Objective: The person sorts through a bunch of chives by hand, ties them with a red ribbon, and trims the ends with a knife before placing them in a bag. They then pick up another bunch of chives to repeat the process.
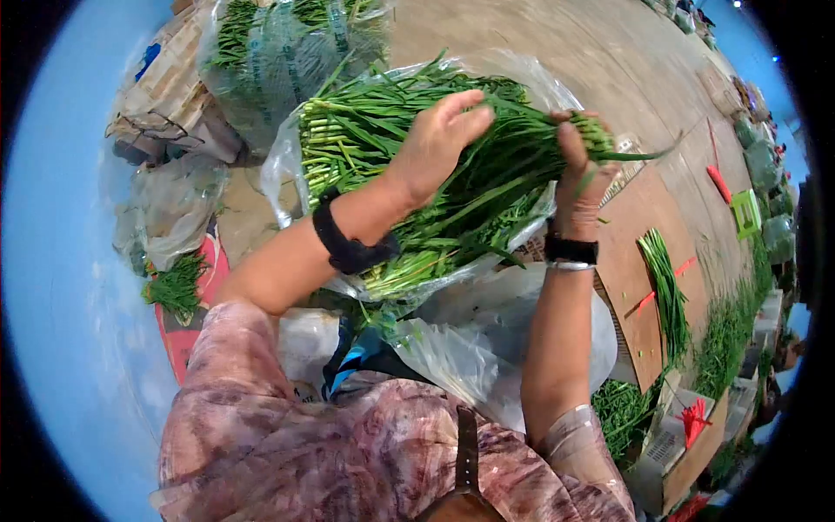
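Observation:
Long green stalks [357, 130] fill a clear plastic bag [283, 161] in front of me, their pale cut ends at the left. My right hand [584, 161] is closed around the cut ends of a bundle of stalks [522, 143], whose leaves trail left over the pile. Over the leaves is my left hand [444, 139], fingers apart, its palm side partly hidden; it holds nothing that I can make out. A black band sits on each wrist, with a silver bracelet on the right one.
A tied green bunch [665, 296] lies on cardboard [639, 209] at the right, above a box with red ties [693, 422]. A second filled bag [291, 70] stands at the upper left. Another small bunch [178, 287] rests at the left. A green crate [745, 214] is far right.

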A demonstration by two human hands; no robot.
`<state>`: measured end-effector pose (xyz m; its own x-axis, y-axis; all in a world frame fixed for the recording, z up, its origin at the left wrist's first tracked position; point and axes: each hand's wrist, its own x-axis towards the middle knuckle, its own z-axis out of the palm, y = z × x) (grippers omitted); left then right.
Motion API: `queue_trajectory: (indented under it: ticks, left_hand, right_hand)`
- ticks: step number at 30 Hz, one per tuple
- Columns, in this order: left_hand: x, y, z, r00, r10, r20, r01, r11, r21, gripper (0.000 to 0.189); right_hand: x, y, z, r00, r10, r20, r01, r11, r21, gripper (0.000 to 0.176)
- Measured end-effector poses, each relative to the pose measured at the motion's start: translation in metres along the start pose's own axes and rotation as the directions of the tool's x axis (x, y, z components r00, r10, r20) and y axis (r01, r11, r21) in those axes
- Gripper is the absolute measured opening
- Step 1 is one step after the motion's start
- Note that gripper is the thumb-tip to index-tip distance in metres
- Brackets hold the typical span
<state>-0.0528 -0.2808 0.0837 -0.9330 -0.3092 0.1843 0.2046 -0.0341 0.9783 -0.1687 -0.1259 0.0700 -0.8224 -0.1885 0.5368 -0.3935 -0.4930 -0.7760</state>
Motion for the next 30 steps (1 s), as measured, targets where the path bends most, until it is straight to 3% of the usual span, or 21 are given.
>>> queue_trajectory:
  ticks: [1, 2, 3, 4, 6, 9, 12, 13, 14, 15, 16, 17, 18, 19, 20, 21, 22, 24, 27, 28, 30]
  left_hand:
    - [-0.005, -0.010, -0.012, 0.990, 0.092, 0.105, -0.124, 0.923, 0.365, 0.056]
    - [-0.012, -0.020, -0.024, 0.961, 0.142, 0.236, -0.266, 0.702, 0.660, 0.062]
    - [-0.020, -0.036, -0.032, 0.937, 0.057, 0.346, -0.330, 0.472, 0.818, 0.073]
    - [-0.029, -0.042, -0.036, 0.904, -0.078, 0.420, -0.383, 0.287, 0.878, 0.075]
    - [-0.040, -0.043, -0.040, 0.774, -0.482, 0.411, -0.375, 0.174, 0.910, 0.079]
    - [-0.050, -0.064, -0.047, 0.778, -0.460, 0.428, -0.434, 0.099, 0.896, 0.082]
    - [-0.046, -0.058, -0.046, 0.755, -0.505, 0.417, -0.392, 0.161, 0.906, 0.082]
    - [-0.045, -0.061, -0.046, 0.756, -0.511, 0.409, -0.384, 0.160, 0.909, 0.081]
    - [-0.043, -0.059, -0.047, 0.765, -0.495, 0.412, -0.367, 0.191, 0.911, 0.081]
    - [-0.042, -0.054, -0.049, 0.768, -0.481, 0.423, -0.359, 0.223, 0.906, 0.080]
    - [-0.041, -0.048, -0.049, 0.766, -0.462, 0.447, -0.364, 0.260, 0.894, 0.080]
    - [-0.037, -0.039, -0.047, 0.771, -0.416, 0.482, -0.389, 0.291, 0.874, 0.077]
    - [-0.038, -0.036, -0.051, 0.812, -0.186, 0.553, -0.477, 0.333, 0.813, 0.069]
    - [-0.034, -0.006, -0.046, 0.818, -0.147, 0.556, -0.471, 0.383, 0.794, 0.064]
    - [-0.028, 0.014, -0.043, 0.824, 0.010, 0.566, -0.510, 0.448, 0.735, 0.058]
    - [-0.023, 0.030, -0.041, 0.834, 0.184, 0.521, -0.537, 0.493, 0.685, 0.060]
    - [-0.019, 0.071, -0.028, 0.865, 0.184, 0.466, -0.472, 0.615, 0.632, 0.064]
    - [0.000, 0.106, -0.009, 0.827, 0.331, 0.454, -0.503, 0.795, 0.338, 0.080]
    - [0.052, 0.136, 0.070, 0.585, 0.536, 0.608, -0.717, 0.693, 0.079, 0.093]
    - [0.033, 0.168, 0.101, 0.672, 0.357, 0.649, -0.610, 0.764, 0.211, 0.113]
    - [0.050, 0.154, 0.154, 0.576, 0.263, 0.774, -0.569, 0.809, 0.149, 0.120]
  right_hand:
    - [0.006, -0.008, -0.010, 0.999, -0.008, -0.041, 0.006, 0.998, -0.059, 0.025]
    - [0.012, -0.014, -0.023, 0.997, -0.021, -0.081, 0.011, 0.993, -0.117, 0.025]
    - [0.021, -0.018, -0.042, 0.998, -0.027, -0.051, 0.021, 0.993, -0.113, 0.022]
    - [0.023, -0.027, -0.052, 0.994, -0.031, -0.104, 0.011, 0.982, -0.190, 0.023]
    - [0.037, -0.043, -0.082, 0.990, 0.018, -0.139, -0.021, 1.000, -0.018, 0.025]
    - [0.047, -0.101, -0.135, 0.994, 0.048, -0.094, -0.054, 0.997, -0.055, 0.035]
    - [0.015, -0.201, -0.110, 0.998, 0.041, -0.054, -0.049, 0.985, -0.164, 0.040]
    - [0.013, -0.222, -0.105, 0.997, 0.033, 0.066, -0.030, 0.999, -0.045, 0.040]
    - [0.006, -0.228, -0.108, 0.975, -0.179, 0.128, 0.218, 0.870, -0.443, 0.039]
    - [0.000, -0.235, -0.112, 0.905, -0.382, 0.185, 0.380, 0.534, -0.755, 0.039]
    - [0.009, -0.250, -0.121, 0.985, -0.149, -0.087, 0.076, 0.825, -0.560, 0.037]
    - [0.003, -0.258, -0.127, 0.985, -0.114, -0.130, 0.022, 0.830, -0.558, 0.037]
    - [-0.006, -0.261, -0.111, 0.980, -0.089, -0.175, -0.024, 0.829, -0.559, 0.037]
    - [-0.012, -0.264, -0.102, 0.980, -0.197, -0.026, 0.104, 0.620, -0.778, 0.036]
    - [-0.015, -0.266, -0.095, 0.962, -0.236, 0.135, 0.213, 0.350, -0.912, 0.035]
    - [-0.012, -0.269, -0.089, 0.986, -0.160, -0.050, 0.059, 0.614, -0.787, 0.033]
    - [-0.004, -0.270, -0.085, 0.981, -0.040, -0.191, -0.075, 0.825, -0.560, 0.032]
    - [0.010, -0.257, -0.094, 0.994, 0.009, -0.111, -0.066, 0.851, -0.520, 0.030]
    - [0.003, -0.246, -0.078, 0.990, 0.144, -0.005, -0.140, 0.950, -0.279, 0.027]
    - [-0.005, -0.238, -0.071, 0.997, 0.072, 0.020, -0.062, 0.944, -0.325, 0.032]
    - [-0.023, -0.240, -0.060, 0.969, -0.169, 0.178, 0.244, 0.733, -0.635, 0.028]
